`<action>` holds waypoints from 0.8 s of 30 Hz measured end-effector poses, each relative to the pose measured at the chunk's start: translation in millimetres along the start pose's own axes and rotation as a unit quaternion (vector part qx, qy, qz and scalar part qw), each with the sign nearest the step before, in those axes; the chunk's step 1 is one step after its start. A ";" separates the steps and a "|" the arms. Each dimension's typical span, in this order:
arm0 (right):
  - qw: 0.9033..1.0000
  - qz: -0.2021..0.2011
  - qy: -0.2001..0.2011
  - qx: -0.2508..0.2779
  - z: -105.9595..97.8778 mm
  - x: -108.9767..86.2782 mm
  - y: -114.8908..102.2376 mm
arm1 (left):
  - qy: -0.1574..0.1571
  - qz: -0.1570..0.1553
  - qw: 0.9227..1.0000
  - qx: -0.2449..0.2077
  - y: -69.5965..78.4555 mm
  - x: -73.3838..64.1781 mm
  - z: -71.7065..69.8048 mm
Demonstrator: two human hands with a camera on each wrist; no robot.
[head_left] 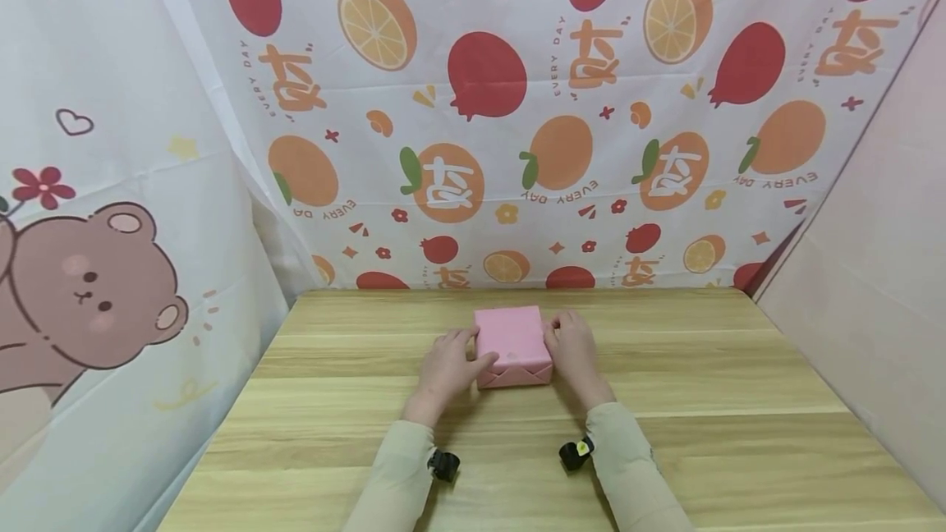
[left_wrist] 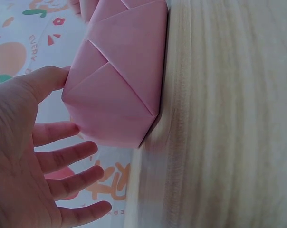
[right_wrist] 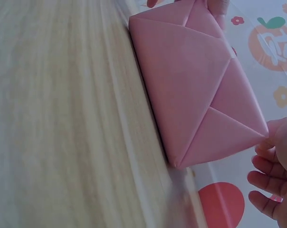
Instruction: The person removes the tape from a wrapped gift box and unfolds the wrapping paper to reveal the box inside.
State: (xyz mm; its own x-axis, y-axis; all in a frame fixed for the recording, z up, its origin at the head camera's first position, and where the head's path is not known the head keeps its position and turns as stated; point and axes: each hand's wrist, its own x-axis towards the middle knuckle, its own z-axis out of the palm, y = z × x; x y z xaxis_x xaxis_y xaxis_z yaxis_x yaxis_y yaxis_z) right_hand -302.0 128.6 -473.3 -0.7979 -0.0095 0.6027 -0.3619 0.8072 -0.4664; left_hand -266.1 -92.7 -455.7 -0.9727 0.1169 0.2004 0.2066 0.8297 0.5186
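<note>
A box wrapped in pink paper sits on the table, its near side showing folded triangular flaps. On its top, close to the front edge, is a small pale round spot. At the left side is my left hand, thumb on the top edge by the front corner. In the left wrist view its fingers are spread, the index fingertip right at the box's side. My right hand is at the right side. Its thumb tip touches the box's upper corner in the right wrist view, while the other fingers hang loosely bent beside it.
The wood-grain table ends at the back against a white cloth printed with fruit. Another cloth with a bear print hangs on the left, and a pale cloth on the right. Small black cameras are strapped at both wrists.
</note>
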 end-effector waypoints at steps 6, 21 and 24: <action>0.999 0.040 -0.007 0.027 -5.9 -2.1 0.9 | -0.003 -0.003 1.000 -0.006 -0.2 -0.8 -1.6; 0.997 0.065 -0.013 0.027 -3.6 -4.7 5.3 | -0.009 -0.008 1.000 -0.014 0.2 -1.5 -1.1; 0.997 0.069 -0.017 0.026 -4.0 -4.5 5.3 | -0.010 -0.009 1.000 -0.017 0.0 -1.2 -0.8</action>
State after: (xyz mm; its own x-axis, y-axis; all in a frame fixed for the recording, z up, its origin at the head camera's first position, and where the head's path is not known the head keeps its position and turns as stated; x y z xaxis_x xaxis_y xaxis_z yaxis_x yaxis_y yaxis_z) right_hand -298.4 135.4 -475.9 -0.8573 0.0791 0.5088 -0.2714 0.7703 -0.5771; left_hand -264.8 -93.3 -455.3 -0.9782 0.1137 0.1739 0.1922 0.8127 0.5500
